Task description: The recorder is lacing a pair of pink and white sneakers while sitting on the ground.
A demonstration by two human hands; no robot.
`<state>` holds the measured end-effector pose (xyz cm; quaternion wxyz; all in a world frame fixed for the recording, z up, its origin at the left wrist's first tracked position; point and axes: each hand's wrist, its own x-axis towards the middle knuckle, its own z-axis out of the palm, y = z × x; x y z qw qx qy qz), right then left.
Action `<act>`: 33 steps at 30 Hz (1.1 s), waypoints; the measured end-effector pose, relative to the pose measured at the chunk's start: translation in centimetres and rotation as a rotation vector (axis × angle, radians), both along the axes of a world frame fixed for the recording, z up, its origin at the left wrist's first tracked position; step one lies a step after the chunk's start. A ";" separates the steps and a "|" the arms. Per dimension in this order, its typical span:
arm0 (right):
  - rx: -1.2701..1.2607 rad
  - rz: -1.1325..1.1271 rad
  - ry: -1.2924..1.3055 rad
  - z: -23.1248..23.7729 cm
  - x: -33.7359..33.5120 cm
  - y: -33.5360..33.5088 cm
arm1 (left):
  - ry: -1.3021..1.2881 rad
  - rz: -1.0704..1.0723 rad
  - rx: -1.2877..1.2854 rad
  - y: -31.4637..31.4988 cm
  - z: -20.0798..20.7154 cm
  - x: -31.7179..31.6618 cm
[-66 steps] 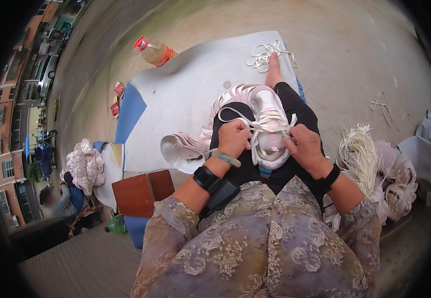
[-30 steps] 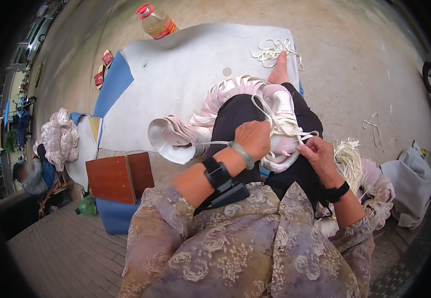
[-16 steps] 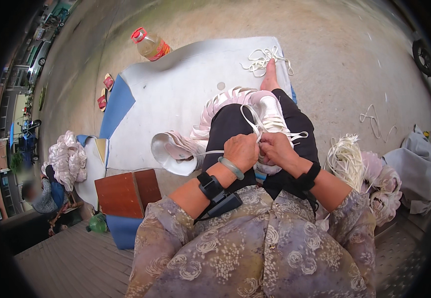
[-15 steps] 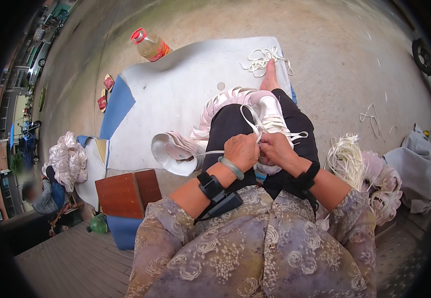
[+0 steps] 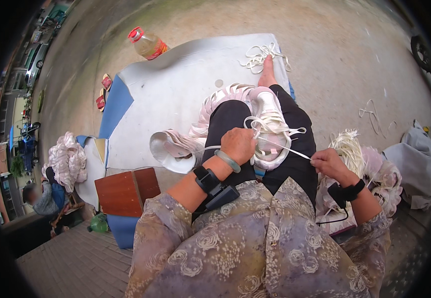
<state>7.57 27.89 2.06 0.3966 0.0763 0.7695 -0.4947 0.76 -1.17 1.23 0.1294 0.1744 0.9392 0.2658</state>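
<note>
A pale pink and white sneaker (image 5: 271, 115) rests across my lap, its toe pointing away from me and its opening toward me. A white shoelace (image 5: 291, 150) is threaded in it, with loops standing out on both sides of the tongue. My right hand (image 5: 330, 163) pinches the lace and holds it taut, off to the right of the shoe. Beside the shoe's left edge, my left hand (image 5: 239, 144) is closed on the lace; its fingertips are partly hidden. Another strand trails left from under that hand. A curved row of nested pink-white shoe uppers (image 5: 203, 126) lies left of my knee.
A grey-white sheet (image 5: 175, 74) covers the ground ahead, with loose laces (image 5: 260, 57) near my bare foot. At right are a bundle of white laces (image 5: 348, 151), more shoes (image 5: 385, 181) and a grey cloth (image 5: 414, 164). A brown wooden box (image 5: 121, 193), bottle (image 5: 148, 44) and person (image 5: 46, 198) are leftward.
My right hand has moved right and toward me, away from the shoe, drawing the lace out straight. The left hand has shifted slightly and stays by the shoe.
</note>
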 end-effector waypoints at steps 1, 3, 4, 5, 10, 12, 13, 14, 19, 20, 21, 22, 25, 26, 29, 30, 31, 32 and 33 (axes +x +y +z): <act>0.012 -0.063 -0.028 -0.4 0.5 0.8 | -0.001 -0.007 0.004 0.1 0.2 0.1; 0.083 -0.061 -0.006 -0.4 0.8 0.9 | 0.082 -0.059 -0.136 0.7 1.2 0.3; 0.140 0.032 0.160 -0.6 0.6 0.9 | 0.081 -0.068 -0.137 1.1 1.5 0.5; 0.198 0.128 0.327 -0.7 0.2 0.8 | 0.163 -0.115 -0.059 1.6 1.9 0.6; 0.343 0.063 0.751 -0.3 -2.2 -2.5 | 0.059 -0.252 0.051 4.8 0.9 0.7; 0.139 -0.114 0.606 -1.6 -2.8 -3.8 | -0.013 -0.205 0.028 5.6 0.1 0.3; 0.137 -0.121 0.606 -2.2 -2.9 -4.3 | -0.085 -0.149 0.008 5.9 -0.4 0.1; 0.102 -0.126 0.623 -2.9 -3.0 -4.8 | -0.086 -0.154 0.004 5.9 -1.4 0.0; -0.020 -0.126 0.521 -4.3 -3.0 -5.6 | -0.496 0.136 0.327 6.6 -3.1 -0.1; -0.021 -0.137 0.516 -4.3 -3.1 -5.5 | -0.501 0.128 0.320 6.8 -2.6 -0.1; -0.037 -0.138 0.495 -4.2 -3.1 -5.3 | -0.581 0.187 0.349 7.0 -2.0 -0.1; -0.053 -0.140 0.473 -4.1 -3.2 -5.1 | -0.660 0.246 0.377 7.1 -1.7 -0.1; -0.021 -0.084 0.530 -3.7 -3.5 -5.2 | -0.737 0.255 0.399 6.9 -1.7 -0.5; -0.024 -0.088 0.529 -3.3 -3.7 -5.2 | -0.739 0.254 0.394 6.6 -2.3 -0.6; 0.005 -0.029 0.530 -2.4 -4.0 -5.6 | -0.515 0.088 0.267 5.6 -3.1 -0.6; 0.074 0.029 0.625 -2.4 -4.0 -5.7 | -0.468 -0.047 0.238 5.0 -2.7 -0.6; 0.142 0.089 0.720 -2.5 -4.0 -5.7 | -0.420 -0.178 0.209 4.4 -2.2 -0.7; 0.139 0.088 0.719 -2.5 -4.1 -5.6 | -0.421 -0.177 0.205 3.5 -1.5 -0.6; 0.138 0.091 0.719 -2.6 -4.2 -5.5 | -0.359 -0.378 0.176 2.6 -0.9 -0.4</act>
